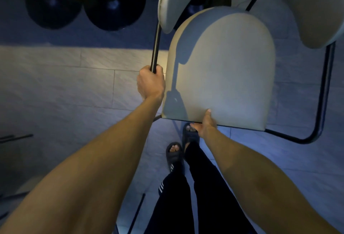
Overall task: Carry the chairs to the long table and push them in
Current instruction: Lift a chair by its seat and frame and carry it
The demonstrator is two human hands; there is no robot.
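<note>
I look down on a chair [223, 70] with a pale grey padded seat, a curved grey backrest at the top and a thin black metal frame. My left hand [150, 83] is closed around the black frame tube on the chair's left side. My right hand [205, 125] grips the near front edge of the seat, thumb on top and fingers underneath. The chair is held in front of my legs above the tiled floor. The long table is not in view.
Two round black bases [113, 3] stand on the floor at the upper left. Thin dark frame legs [16, 137] show at the left edge and another [136, 213] near the bottom. My feet in dark sandals [175, 153] are under the seat's front edge.
</note>
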